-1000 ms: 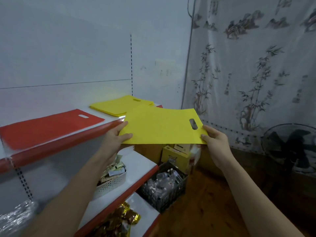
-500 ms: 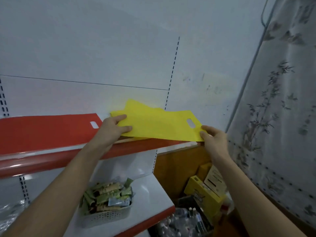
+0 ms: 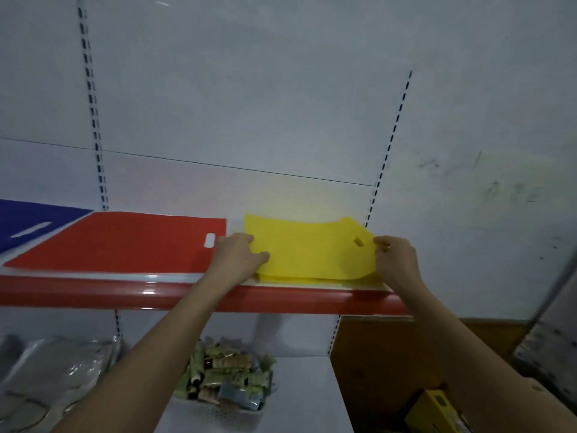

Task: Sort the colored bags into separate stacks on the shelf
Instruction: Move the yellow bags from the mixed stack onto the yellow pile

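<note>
The yellow bag (image 3: pixel 307 248) lies at the right end of the upper shelf (image 3: pixel 187 296), at about 1 o'clock in the head view, held at both short ends over more yellow sheets beneath it. Around it: directly at its 9 o'clock, apart by a narrow strip of white shelf, lies the red bag (image 3: pixel 125 242), flat, with its cut-out handle at the end nearest the yellow one; further toward 9 o'clock, the blue bag (image 3: pixel 28 225) shows at the frame's edge. Below, at 6 o'clock, a white basket of snack packets (image 3: pixel 224 378) sits on the lower shelf, with clear plastic wrapping (image 3: pixel 46 370) at 8 o'clock and a yellow carton (image 3: pixel 437 410) at 4 o'clock. Both forearms cross the shelf's red front lip. The left hand (image 3: pixel 239 256) pinches the bag's left edge, thumb on top. The right hand (image 3: pixel 395 259) grips the right edge beside the handle slot with curled fingers. The bag is plain bright yellow, its far edge bowed, its near edge sagging onto the stack.
</note>
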`<state>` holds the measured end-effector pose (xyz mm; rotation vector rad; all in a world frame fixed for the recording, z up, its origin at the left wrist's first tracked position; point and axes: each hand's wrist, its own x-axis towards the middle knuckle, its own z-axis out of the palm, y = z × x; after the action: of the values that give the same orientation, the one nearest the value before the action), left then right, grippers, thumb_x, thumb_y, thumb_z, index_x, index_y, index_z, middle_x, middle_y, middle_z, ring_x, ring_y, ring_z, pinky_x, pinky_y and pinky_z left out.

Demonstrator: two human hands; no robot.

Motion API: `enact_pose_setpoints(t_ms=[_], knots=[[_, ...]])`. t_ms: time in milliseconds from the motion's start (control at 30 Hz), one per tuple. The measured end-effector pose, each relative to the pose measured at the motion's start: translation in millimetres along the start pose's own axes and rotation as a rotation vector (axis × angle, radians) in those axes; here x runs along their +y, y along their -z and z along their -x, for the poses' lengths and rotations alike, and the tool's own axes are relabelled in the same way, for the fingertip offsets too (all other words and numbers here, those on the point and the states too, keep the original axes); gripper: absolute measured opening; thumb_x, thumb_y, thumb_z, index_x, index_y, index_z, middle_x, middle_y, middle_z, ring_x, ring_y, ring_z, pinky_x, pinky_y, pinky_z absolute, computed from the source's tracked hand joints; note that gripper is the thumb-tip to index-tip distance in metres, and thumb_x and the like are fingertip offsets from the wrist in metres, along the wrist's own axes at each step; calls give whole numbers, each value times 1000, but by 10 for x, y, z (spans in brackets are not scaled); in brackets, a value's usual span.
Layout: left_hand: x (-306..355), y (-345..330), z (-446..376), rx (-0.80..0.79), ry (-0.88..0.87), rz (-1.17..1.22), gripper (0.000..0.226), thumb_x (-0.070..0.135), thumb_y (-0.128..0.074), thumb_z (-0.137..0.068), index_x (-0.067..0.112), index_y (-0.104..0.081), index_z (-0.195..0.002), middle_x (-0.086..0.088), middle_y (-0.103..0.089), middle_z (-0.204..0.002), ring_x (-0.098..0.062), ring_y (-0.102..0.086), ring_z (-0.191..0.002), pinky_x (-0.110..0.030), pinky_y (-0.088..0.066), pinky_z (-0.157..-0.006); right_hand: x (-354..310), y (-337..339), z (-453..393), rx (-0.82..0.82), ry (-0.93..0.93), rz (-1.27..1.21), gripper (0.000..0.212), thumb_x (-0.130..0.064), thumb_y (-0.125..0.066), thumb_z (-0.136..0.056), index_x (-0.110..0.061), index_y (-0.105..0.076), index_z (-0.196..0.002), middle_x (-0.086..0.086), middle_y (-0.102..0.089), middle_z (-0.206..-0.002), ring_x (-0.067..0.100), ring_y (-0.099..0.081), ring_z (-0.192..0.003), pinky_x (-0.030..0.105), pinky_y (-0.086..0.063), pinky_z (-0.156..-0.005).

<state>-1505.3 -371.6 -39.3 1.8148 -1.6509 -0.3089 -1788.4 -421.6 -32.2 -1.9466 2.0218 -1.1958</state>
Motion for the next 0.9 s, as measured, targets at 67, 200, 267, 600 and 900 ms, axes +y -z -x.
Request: enact_pose_setpoints(t_ms=[67, 200, 267, 600, 900], knots=[[56, -54, -29, -33, 32, -57, 62, 45, -54, -96, 8, -44, -144, -14, -45, -148, -31, -36, -139, -30, -25, -110, 96, -8, -110, -104, -16, 98, 34, -6, -49, -96, -3, -63, -127, 18, -59, -133, 38, -53, -120, 38, -43, -96], [105, -120, -4, 21, 45, -225, 61, 56, -43, -96, 21, -43, -146, -15, -48, -144, -33, -31, -138, -36, -22, -112, 71, 6, -36, -85, 79, 253, 31, -13, -50, -95, -10, -63, -123, 10, -50, -138, 34, -34, -129, 47, -36, -98], [148, -95, 96, 152, 23, -236, 55, 54, -47, -95, 24, -49, -141, -11, -45, -145, -32, -28, -136, -37, -24, -112, -89, -11, 91, -21, 263, 116, 28, -13, -51, -95, -10, -65, -120, 10, -53, -133, 32, -38, -125, 44, -37, -95], [-74, 818, 1461, 382, 147, -328, 19, 38, -55, -93, 30, -70, -102, 13, -68, -96, -9, -60, -88, -32, -50, -79, -1619, -569, 1211, -552, 687, -545, 12, -17, -55, -94, -13, -67, -94, 3, -68, -91, 20, -60, -83, 33, -45, -75], [-968, 2072, 2767, 397, 618, -508, 25, 41, -52, -93, 23, -69, -93, 3, -70, -92, -14, -62, -79, -31, -53, -70, -3162, -786, 2556, -1018, 1011, -462, 30, -25, -56, -94, 0, -62, -80, 17, -68, -82, 29, -62, -75, 39, -50, -69]])
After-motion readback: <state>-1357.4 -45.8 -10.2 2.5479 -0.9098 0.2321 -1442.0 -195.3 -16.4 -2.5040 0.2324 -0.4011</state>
